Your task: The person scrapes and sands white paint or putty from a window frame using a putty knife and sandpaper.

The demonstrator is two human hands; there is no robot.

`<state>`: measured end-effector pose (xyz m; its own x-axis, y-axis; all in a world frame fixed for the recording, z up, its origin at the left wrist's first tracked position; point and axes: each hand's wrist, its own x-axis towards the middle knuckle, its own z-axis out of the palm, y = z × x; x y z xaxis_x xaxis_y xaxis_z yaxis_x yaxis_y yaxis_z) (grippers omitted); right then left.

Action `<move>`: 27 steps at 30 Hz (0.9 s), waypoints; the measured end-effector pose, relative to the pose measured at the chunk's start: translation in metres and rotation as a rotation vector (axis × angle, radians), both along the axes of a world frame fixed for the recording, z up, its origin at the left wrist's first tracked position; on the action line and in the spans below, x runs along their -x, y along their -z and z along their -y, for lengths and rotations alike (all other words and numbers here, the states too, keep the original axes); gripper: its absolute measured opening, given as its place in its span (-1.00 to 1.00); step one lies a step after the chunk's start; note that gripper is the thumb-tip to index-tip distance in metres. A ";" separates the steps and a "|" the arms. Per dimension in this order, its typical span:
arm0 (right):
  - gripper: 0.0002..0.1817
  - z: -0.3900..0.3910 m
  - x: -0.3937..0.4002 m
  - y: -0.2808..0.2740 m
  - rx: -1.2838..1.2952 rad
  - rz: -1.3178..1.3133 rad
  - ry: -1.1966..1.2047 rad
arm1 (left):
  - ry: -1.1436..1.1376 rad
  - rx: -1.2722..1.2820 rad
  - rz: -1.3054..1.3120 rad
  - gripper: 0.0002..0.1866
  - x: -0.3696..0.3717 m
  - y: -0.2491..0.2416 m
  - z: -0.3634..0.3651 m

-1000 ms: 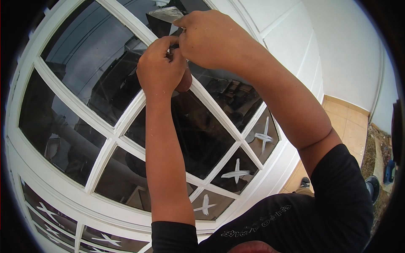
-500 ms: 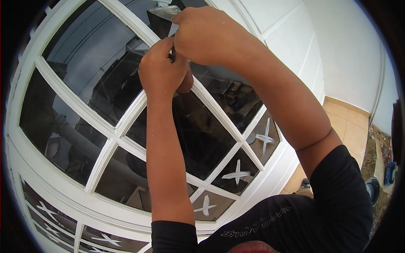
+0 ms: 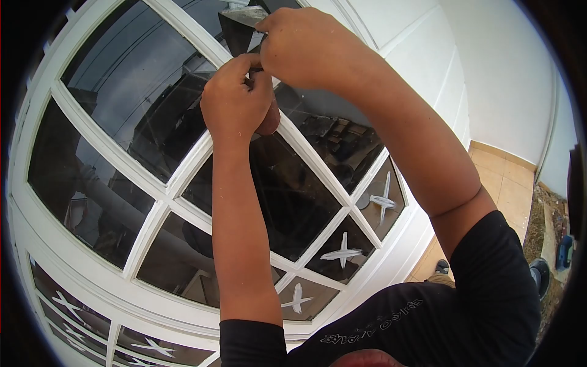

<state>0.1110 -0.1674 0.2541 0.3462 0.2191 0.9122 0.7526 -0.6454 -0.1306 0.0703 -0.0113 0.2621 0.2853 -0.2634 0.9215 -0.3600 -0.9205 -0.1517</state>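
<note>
My left hand [image 3: 235, 98] is closed around a scraper, in front of a white-framed glass door or window. The scraper's brown rounded handle end [image 3: 268, 122] sticks out below the fist. Its wide dark blade [image 3: 239, 27] points up and carries a pale, shiny strip along the far edge. Close against the left hand, my right hand [image 3: 299, 49] is closed with bent fingers. One of its fingertips reaches the right side of the blade. Whatever lies between the right fingers is hidden.
White glazing bars [image 3: 162, 199] divide the dark, reflecting panes. Several lower panes carry white X marks [image 3: 342, 252]. A white wall [image 3: 507, 79] stands to the right above a tiled floor [image 3: 504, 183]. Shoes [image 3: 540, 275] and a blue object [image 3: 565, 252] show at lower right.
My right hand has shifted slightly to the right, and its fingers have moved a little along the blade's side. My left hand and the scraper stay nearly in place.
</note>
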 end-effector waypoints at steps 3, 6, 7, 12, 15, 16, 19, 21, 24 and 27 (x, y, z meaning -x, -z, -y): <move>-0.77 0.013 0.009 -0.001 0.286 0.404 0.394 | 0.036 0.026 0.006 -0.80 -0.001 0.000 0.001; -0.81 0.029 0.041 -0.015 0.121 0.099 -0.005 | 0.024 0.011 -0.008 -0.78 0.000 -0.001 0.000; -0.78 0.037 0.049 -0.021 0.103 -0.079 -0.047 | 0.020 -0.001 0.002 -0.78 0.000 -0.001 -0.001; -0.61 0.038 -0.004 0.030 -0.225 0.033 0.003 | 0.071 0.015 0.013 -0.78 -0.001 -0.002 -0.003; -0.41 0.090 -0.015 0.105 -0.450 0.048 -0.002 | 0.106 0.025 0.025 -0.78 0.001 -0.002 -0.004; -0.42 0.117 -0.024 0.144 -0.543 -0.020 0.032 | 0.122 0.010 0.028 -0.76 0.002 -0.002 -0.004; -0.42 0.225 -0.052 0.334 -0.646 -0.225 0.308 | 0.142 0.012 0.042 -0.75 0.001 -0.002 -0.006; -0.46 0.309 -0.004 0.506 -0.281 -1.112 0.703 | 0.186 -0.024 0.077 -0.75 -0.002 -0.001 -0.006; -0.56 0.353 0.190 0.643 0.572 -1.244 0.672 | 0.293 0.031 0.025 -0.73 0.007 0.001 -0.005; -0.60 0.349 0.129 0.666 0.384 -1.173 0.740 | 0.413 0.071 0.057 -0.74 0.025 0.012 0.001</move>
<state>-0.0182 -0.5165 -0.4118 0.9830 -0.1775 -0.0470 -0.1828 -0.9701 -0.1597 0.0452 -0.0126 0.2498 0.1167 -0.2804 0.9528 -0.6938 -0.7094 -0.1238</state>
